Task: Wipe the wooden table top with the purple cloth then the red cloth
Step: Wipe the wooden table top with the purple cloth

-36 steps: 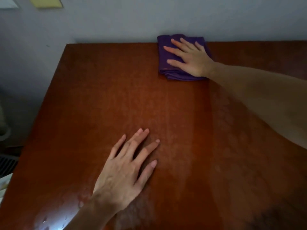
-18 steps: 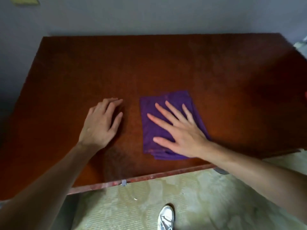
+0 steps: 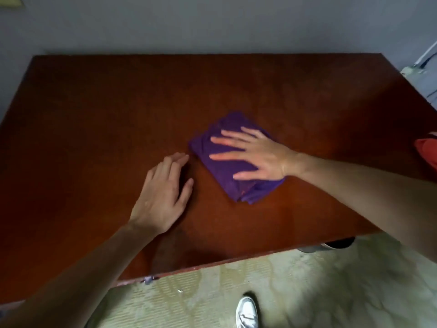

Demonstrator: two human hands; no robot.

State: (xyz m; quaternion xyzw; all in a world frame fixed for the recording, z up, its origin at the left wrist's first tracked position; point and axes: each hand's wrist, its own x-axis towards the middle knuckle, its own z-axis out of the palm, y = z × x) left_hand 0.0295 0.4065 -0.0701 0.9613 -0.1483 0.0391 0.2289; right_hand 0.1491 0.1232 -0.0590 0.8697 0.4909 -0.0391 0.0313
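Note:
The folded purple cloth (image 3: pixel 248 190) lies near the middle of the wooden table top (image 3: pixel 94 114). My right hand (image 3: pixel 257 155) rests flat on top of it, fingers spread and pointing left, pressing it to the wood. Just left of the cloth, my left hand (image 3: pixel 163 192) lies palm down on the bare wood and holds nothing. The red cloth (image 3: pixel 428 150) shows only partly, at the table's right edge, cut off by the frame.
A grey wall runs behind the table's far edge. Pale objects (image 3: pixel 425 74) stand past the far right corner. Below the near edge are a greenish floor mat (image 3: pixel 307 280) and a white shoe (image 3: pixel 247 313).
My right hand dragged the purple cloth from the far edge back toward the near side, then turned it so my fingers point left. My left hand stayed flat on the wood.

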